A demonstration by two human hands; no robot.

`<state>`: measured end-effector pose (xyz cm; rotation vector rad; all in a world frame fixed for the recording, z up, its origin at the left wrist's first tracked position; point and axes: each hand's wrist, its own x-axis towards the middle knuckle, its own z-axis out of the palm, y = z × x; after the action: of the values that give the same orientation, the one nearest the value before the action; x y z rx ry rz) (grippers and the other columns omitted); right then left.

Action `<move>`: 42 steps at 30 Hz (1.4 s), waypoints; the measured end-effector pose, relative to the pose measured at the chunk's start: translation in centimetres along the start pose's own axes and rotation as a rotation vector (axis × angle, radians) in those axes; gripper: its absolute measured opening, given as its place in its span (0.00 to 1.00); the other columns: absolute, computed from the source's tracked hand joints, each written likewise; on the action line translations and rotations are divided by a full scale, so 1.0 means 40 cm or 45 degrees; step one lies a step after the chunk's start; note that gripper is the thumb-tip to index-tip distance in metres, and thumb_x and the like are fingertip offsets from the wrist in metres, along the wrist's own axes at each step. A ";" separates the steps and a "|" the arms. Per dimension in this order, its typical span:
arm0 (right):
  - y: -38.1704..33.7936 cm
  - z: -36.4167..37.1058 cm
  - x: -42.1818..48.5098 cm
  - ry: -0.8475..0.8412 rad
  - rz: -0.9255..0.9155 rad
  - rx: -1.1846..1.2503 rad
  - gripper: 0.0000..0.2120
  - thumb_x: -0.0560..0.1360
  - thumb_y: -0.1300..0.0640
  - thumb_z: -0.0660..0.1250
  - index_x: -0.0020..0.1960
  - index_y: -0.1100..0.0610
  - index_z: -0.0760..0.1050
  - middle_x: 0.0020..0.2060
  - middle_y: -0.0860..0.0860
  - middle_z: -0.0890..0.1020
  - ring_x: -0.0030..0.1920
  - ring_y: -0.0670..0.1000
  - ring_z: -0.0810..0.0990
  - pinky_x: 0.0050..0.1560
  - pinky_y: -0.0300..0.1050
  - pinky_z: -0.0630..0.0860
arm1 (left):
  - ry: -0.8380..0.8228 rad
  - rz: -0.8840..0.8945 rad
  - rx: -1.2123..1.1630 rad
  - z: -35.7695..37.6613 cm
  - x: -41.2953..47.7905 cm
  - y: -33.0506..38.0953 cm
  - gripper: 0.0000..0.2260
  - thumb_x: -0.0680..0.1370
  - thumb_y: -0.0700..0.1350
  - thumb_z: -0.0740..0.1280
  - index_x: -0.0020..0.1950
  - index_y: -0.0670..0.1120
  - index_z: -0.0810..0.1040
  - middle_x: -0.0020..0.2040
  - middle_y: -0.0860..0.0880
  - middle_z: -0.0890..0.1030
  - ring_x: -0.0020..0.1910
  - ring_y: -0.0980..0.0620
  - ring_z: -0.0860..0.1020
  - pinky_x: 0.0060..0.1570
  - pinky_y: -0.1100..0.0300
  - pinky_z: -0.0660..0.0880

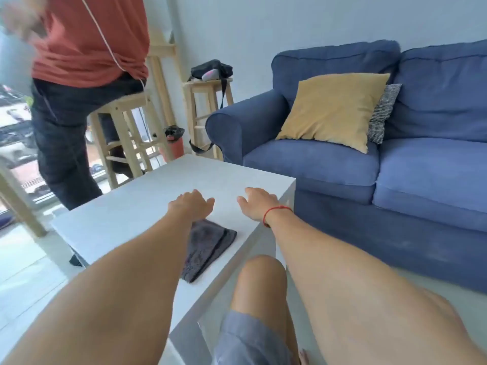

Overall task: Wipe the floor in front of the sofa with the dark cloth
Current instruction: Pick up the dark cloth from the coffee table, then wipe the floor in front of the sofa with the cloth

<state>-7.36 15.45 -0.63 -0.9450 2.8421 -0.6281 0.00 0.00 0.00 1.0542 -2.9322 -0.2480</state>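
Note:
A dark grey folded cloth (208,248) lies on the white low table (126,206), near its right front edge, partly under my left forearm. My left hand (191,204) hovers palm down over the table just beyond the cloth, fingers curled loosely, holding nothing. My right hand (259,202), with a red string on the wrist, is stretched out beside it over the table's right edge, fingers apart and empty. The blue sofa (395,164) stands to the right. A strip of pale floor (461,304) shows in front of it.
Another person in a red shirt (79,75) stands at the far left by a wooden stool (126,133). A second stool (208,109) with a black bag stands beside the sofa arm. A yellow cushion (332,111) rests on the sofa. My bare knee (261,280) is between table and sofa.

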 end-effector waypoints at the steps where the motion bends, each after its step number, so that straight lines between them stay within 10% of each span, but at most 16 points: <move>1: -0.024 0.030 -0.008 -0.061 -0.012 -0.016 0.22 0.81 0.47 0.51 0.64 0.60 0.70 0.64 0.59 0.76 0.64 0.61 0.74 0.63 0.55 0.67 | -0.050 -0.043 0.017 0.008 -0.011 -0.036 0.28 0.78 0.60 0.53 0.71 0.43 0.65 0.70 0.43 0.70 0.67 0.42 0.69 0.63 0.49 0.66; 7: -0.090 0.149 -0.048 -0.173 -0.001 -0.181 0.35 0.69 0.31 0.64 0.63 0.57 0.74 0.62 0.57 0.78 0.62 0.60 0.76 0.60 0.51 0.70 | -0.117 -0.047 0.086 0.103 -0.037 -0.148 0.27 0.77 0.59 0.56 0.66 0.41 0.71 0.64 0.40 0.74 0.62 0.39 0.73 0.60 0.49 0.71; 15: -0.080 0.102 -0.041 -0.303 0.096 0.231 0.19 0.75 0.47 0.66 0.59 0.60 0.74 0.56 0.58 0.80 0.56 0.59 0.79 0.50 0.46 0.72 | -0.134 0.013 0.004 0.081 -0.035 -0.103 0.24 0.79 0.55 0.57 0.66 0.38 0.69 0.63 0.40 0.75 0.60 0.40 0.74 0.56 0.51 0.71; 19: -0.018 0.063 -0.042 -0.052 0.219 0.768 0.04 0.76 0.55 0.66 0.45 0.56 0.74 0.46 0.57 0.77 0.50 0.58 0.77 0.50 0.48 0.73 | -0.027 0.037 -0.289 0.082 -0.033 -0.010 0.26 0.79 0.56 0.58 0.67 0.37 0.68 0.62 0.39 0.76 0.58 0.40 0.75 0.51 0.52 0.70; 23: 0.079 0.013 -0.053 0.348 0.479 1.137 0.16 0.78 0.56 0.64 0.62 0.63 0.74 0.56 0.58 0.80 0.60 0.60 0.77 0.53 0.44 0.72 | -0.076 0.100 -0.604 0.074 -0.034 0.141 0.28 0.78 0.58 0.57 0.69 0.38 0.64 0.65 0.39 0.73 0.62 0.39 0.72 0.58 0.51 0.69; 42: 0.758 0.146 -0.147 0.551 1.004 0.815 0.09 0.78 0.60 0.62 0.56 0.62 0.75 0.57 0.60 0.80 0.59 0.62 0.77 0.58 0.48 0.73 | -0.599 0.175 -0.890 0.579 -0.049 0.749 0.20 0.78 0.49 0.57 0.65 0.37 0.68 0.63 0.38 0.74 0.62 0.38 0.72 0.61 0.50 0.68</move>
<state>-18.28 38.83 -18.56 0.4343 2.6509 -1.5721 -18.98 27.32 -18.17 0.7444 -2.8338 -1.5530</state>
